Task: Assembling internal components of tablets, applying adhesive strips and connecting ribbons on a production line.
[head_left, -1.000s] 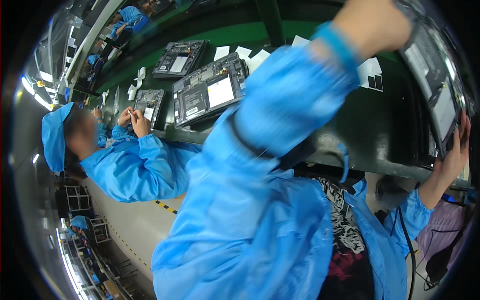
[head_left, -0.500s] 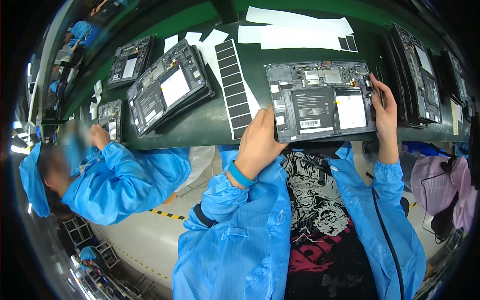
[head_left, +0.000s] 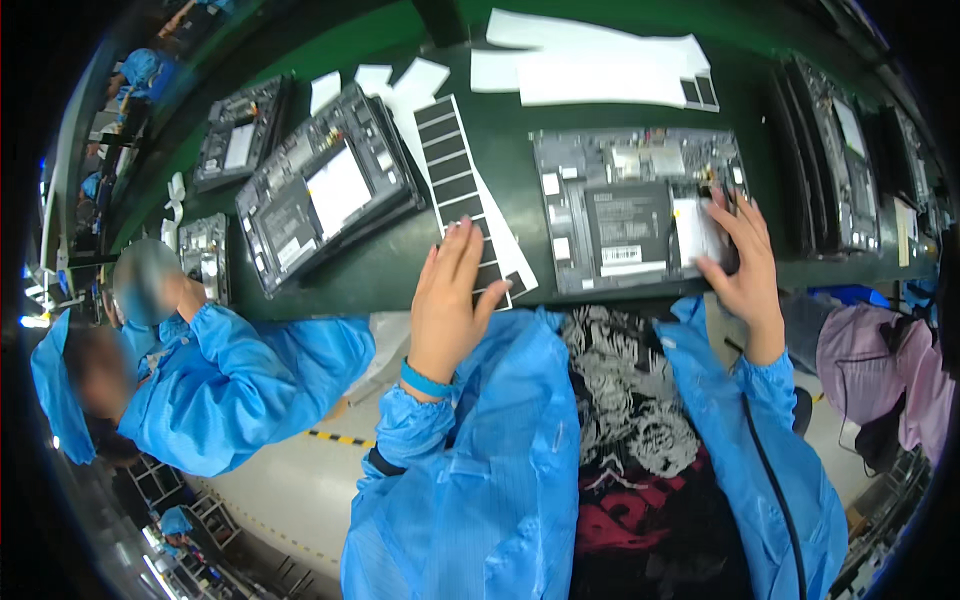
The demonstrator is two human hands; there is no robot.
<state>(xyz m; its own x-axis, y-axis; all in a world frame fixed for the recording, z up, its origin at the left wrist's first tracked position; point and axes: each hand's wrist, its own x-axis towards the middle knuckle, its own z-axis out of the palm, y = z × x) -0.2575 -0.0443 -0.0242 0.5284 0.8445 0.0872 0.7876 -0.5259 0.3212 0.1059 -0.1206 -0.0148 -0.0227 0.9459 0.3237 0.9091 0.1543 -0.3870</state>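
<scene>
An opened tablet (head_left: 570, 215), its battery, circuit board and a white panel showing, lies flat on the green bench in front of me. My right hand (head_left: 742, 245) is over the tablet's right side, fingers spread across the white panel (head_left: 694, 228) and partly covering it. To the left, my left hand (head_left: 450, 295) rests with fingers stretched out on a white strip of black rectangular stickers (head_left: 446, 160). A teal band circles my left wrist. Neither hand grips anything.
A stack of opened tablets (head_left: 325, 190) stands left of the sticker strip, with another stack (head_left: 240, 135) behind. More tablets (head_left: 845, 150) stand at the right. White sheets (head_left: 600, 75) lie at the back. A co-worker in blue (head_left: 240, 390) sits at my left, beside another tablet (head_left: 203, 255).
The tablet, held at both sides before, now lies on the bench. My left hand has let go and moved left onto the sticker strip, which has shifted; my right hand has moved over the panel.
</scene>
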